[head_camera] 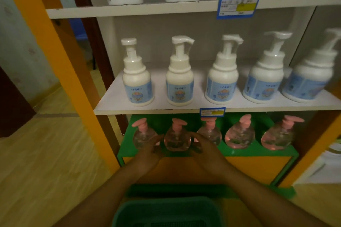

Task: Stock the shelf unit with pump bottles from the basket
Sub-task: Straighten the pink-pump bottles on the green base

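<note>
I see a shelf unit (184, 8) with white boards and orange posts standing on a wood floor (46, 153). Its middle shelf carries five white pump bottles (180, 79) with blue labels, print too blurred to read; a blue price tag (212, 112) hangs below. On the green bottom shelf (239, 150) stand five clear pink-pump bottles. My left hand (150, 150) and right hand (204, 146) cup the second bottle (177, 140), grip closed around it. The green basket (166, 212) sits nearest me.

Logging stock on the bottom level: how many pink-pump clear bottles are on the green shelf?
5, in one row on the green shelf: far left, second between both hands, third, fourth, far right. Any behind this row would be hidden.
</note>
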